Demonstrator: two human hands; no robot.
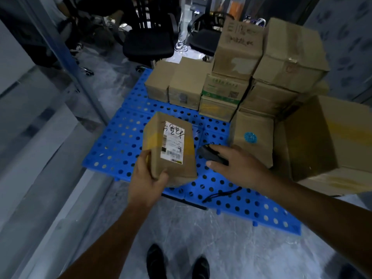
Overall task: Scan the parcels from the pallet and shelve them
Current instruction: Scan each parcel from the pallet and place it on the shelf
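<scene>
My left hand [148, 178] gripped the parcel [171, 158] by its near end, holding it up above the pallet [120, 137], toward the near edge, with the label [173, 144] facing up. My right hand [239, 164] was wrapped around the black scanner [211, 155], just beside the parcel's right side. To scan well, I judged I should square the label to the scanner's window and keep my fingers clear of the barcode. The other cartons [231, 87], stacked along the pallet's far and right edges, were closed, so their contents were hidden.
</scene>
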